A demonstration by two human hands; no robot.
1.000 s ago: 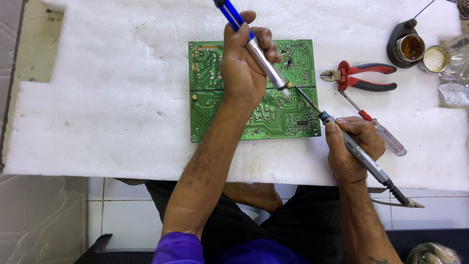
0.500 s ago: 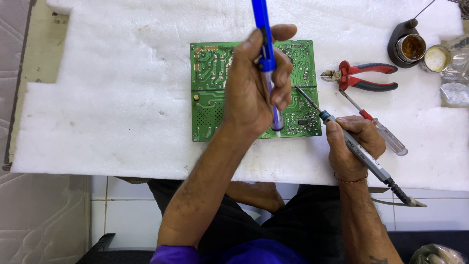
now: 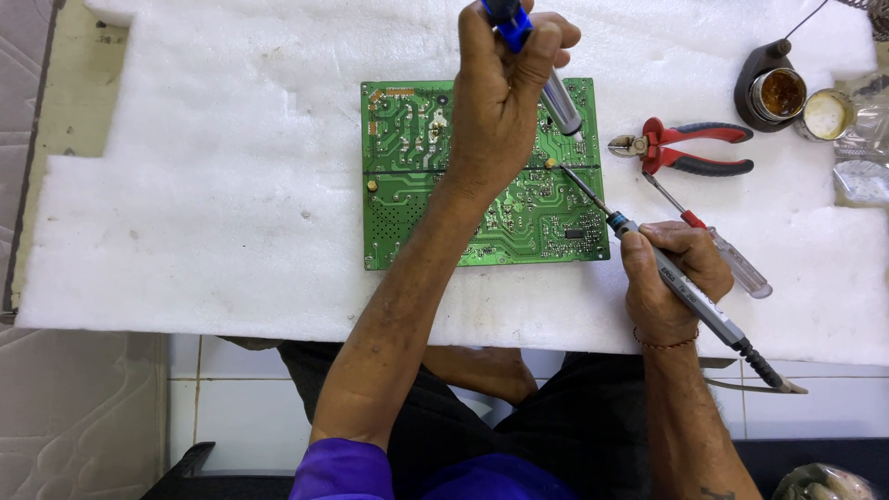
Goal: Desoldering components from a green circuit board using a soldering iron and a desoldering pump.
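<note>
Left hand (image 3: 500, 102) clenched round blue desoldering pump (image 3: 537, 65), right hand (image 3: 671, 278) gripping soldering iron (image 3: 648, 259), tip down on green circuit board (image 3: 417, 194) mid-foam pad (image 3: 185, 204), red pliers (image 3: 685, 148) and screwdriver (image 3: 718, 250) toward the right edge.

We note red-handled cutting pliers (image 3: 681, 146) lying on the white foam sheet (image 3: 204, 185), right of centre. A clear-handled screwdriver (image 3: 713, 243) lies just below them. Two open round tins (image 3: 782, 93) (image 3: 826, 114) sit side by side at upper right.
</note>
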